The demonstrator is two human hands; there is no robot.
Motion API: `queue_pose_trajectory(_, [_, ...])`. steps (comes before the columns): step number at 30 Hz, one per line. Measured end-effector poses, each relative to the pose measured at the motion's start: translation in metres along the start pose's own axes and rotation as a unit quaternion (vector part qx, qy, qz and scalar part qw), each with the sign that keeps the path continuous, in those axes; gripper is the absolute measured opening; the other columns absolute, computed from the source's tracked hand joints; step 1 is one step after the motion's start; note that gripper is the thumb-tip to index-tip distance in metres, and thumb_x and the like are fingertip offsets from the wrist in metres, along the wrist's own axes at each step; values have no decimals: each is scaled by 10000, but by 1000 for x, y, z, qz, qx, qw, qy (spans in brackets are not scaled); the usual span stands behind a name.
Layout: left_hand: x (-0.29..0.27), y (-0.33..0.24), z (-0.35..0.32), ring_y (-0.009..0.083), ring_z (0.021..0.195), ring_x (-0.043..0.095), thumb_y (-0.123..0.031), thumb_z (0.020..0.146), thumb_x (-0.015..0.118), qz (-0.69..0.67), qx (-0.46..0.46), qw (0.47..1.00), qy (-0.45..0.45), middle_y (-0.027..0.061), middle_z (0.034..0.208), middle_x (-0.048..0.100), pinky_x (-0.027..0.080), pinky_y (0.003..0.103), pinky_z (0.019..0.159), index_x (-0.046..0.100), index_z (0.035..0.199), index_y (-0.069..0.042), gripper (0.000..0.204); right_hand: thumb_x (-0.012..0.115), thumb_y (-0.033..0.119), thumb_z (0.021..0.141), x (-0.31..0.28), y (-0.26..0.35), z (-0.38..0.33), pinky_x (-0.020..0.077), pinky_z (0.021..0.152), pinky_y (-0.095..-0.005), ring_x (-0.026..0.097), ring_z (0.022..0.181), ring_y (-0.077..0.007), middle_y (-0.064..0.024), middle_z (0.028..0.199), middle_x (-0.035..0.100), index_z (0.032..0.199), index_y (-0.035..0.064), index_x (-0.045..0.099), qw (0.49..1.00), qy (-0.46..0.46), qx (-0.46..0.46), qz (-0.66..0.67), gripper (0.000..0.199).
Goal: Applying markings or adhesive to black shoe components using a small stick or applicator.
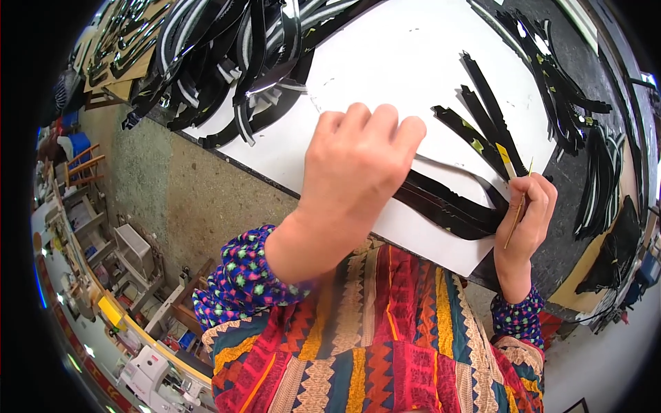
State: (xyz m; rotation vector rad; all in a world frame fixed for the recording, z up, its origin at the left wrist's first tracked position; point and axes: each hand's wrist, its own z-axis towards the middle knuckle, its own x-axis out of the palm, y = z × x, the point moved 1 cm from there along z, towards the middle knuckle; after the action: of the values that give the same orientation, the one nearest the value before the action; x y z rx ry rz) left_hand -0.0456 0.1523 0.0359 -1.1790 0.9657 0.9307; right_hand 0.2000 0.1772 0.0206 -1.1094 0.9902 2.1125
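Over the white board my left hand (358,155) is closed, its fingers curled away from view; what they hold, if anything, is hidden. Black strips (451,206) run from beside that hand to my right hand (527,217). The right hand is closed at the strips' bent end, with a thin yellowish stick (518,219) across its fingers. A small yellow and white piece (506,161) pokes up by its fingertips. Several more black strips with ragged ends (485,103) fan out on the board just beyond the right hand.
A white board (375,58) lies on a dark table (551,186). Black and grey strips (255,62) are heaped at its far left, overhanging the edge. More strip bundles (551,76) lie at the right. A sewing machine (148,372) stands at lower left.
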Motion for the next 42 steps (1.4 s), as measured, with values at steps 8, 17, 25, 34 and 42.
queue_pose_trajectory(8, [16,-22,-19,208,975,576,-45,742,690,-44,57,980,-185,58,1104,606,409,346,876,697,1066,-57,324,621,-146,860,4,-1,9,508,794,-365,589,945,-315,-170,1028,574,1075,-44,569,1000,23,-14,13,243])
queue_pose_trajectory(17, [25,-5,-4,207,967,605,-33,744,691,-94,70,982,-150,65,1071,626,440,352,856,703,1032,-9,289,605,-100,919,-12,-6,30,510,768,-306,588,895,-228,-158,1067,571,1077,-32,598,996,-15,39,73,172])
queue_pose_trajectory(25, [25,-8,-22,249,965,654,-17,739,685,-146,104,972,-150,120,1087,672,554,352,847,709,1048,47,316,658,-81,879,10,37,53,494,728,-281,597,876,-225,-159,1016,584,1083,-23,600,954,110,20,278,220])
queue_pose_trajectory(34, [22,-16,-48,213,1233,604,-91,862,640,-75,56,992,-89,77,1254,669,403,397,1103,719,1149,-43,302,655,-75,897,25,29,47,501,684,-286,592,822,-212,-157,1027,588,1094,-27,601,956,110,31,272,210])
queue_pose_trajectory(42, [23,-17,-60,203,1243,558,-154,914,596,-5,-5,996,-91,32,1276,650,234,454,1168,715,1199,-106,312,693,-111,839,31,46,50,532,720,-342,622,860,-286,-174,992,595,1083,-39,615,968,120,-71,207,266])
